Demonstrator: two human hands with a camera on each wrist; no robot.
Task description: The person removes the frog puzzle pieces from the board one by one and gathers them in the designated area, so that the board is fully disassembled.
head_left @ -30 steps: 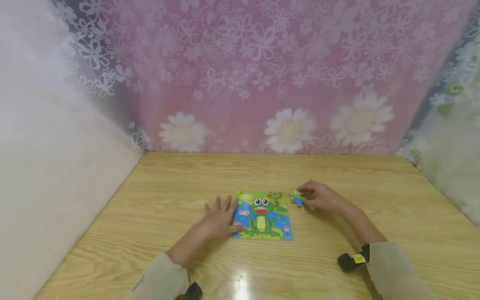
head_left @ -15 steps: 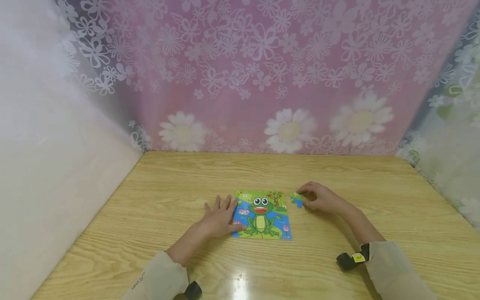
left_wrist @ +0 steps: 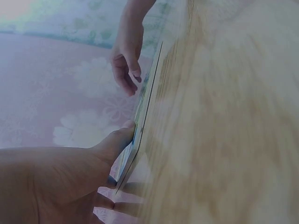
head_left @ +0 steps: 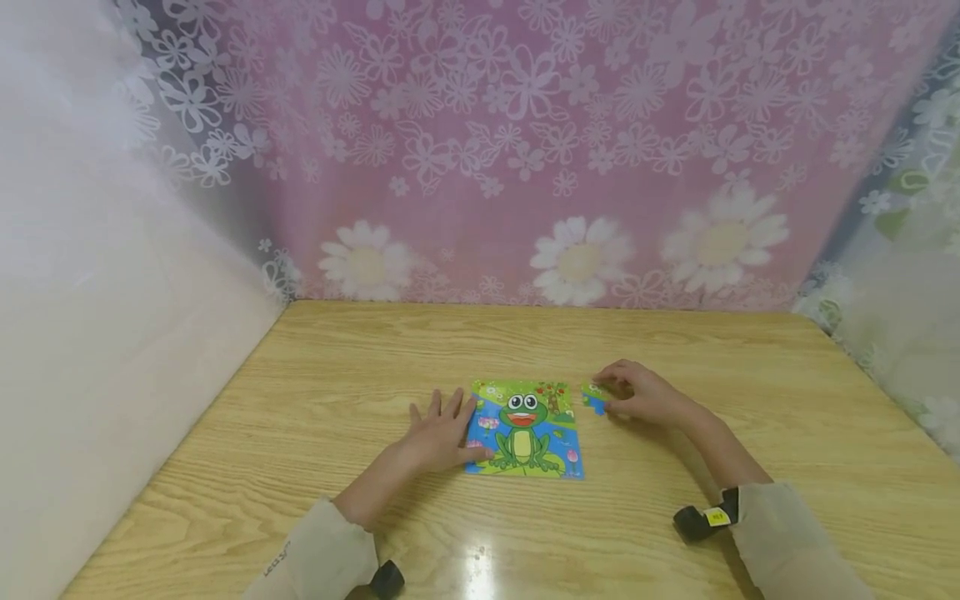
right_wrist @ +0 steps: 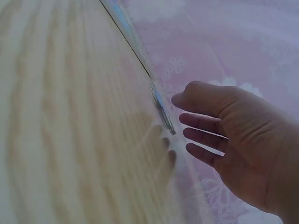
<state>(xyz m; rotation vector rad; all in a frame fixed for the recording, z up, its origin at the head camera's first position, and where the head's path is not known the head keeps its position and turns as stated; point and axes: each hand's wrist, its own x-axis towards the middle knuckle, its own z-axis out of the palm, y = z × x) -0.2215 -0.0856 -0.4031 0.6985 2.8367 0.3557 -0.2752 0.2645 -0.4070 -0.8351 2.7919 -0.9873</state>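
Green-and-blue jigsaw pieces [head_left: 592, 399] are overhung by the loosely curved fingers of the right hand [head_left: 642, 395]; its grip is parted, and nothing is seen pinched between thumb and fingertips, a slim gap being shown in the right wrist view. The pieces are laid on the desk [head_left: 345, 542] just right of the far right corner of the frog board [head_left: 522, 435], apart from it, and are seemingly piled in layers, though their number cannot be told. For clean handling, thumb and fingertips would best be set on opposite cut edges, low enough for every layer to be caught, with the knob [head_left: 598, 409] pointing toward the near side left unbent. Only light pressure should be needed; if the pile is squeezed high, its layers could be made to slide. Farther left, the board is touched by the spread left hand [head_left: 437, 440], its thumb laid over the left edge near the near left corner. Pressure there is best directed downward rather than sideways, so that the flat board is not shifted. Beyond the desk's far edge, a pink flowered curtain [head_left: 465, 200] is hung.
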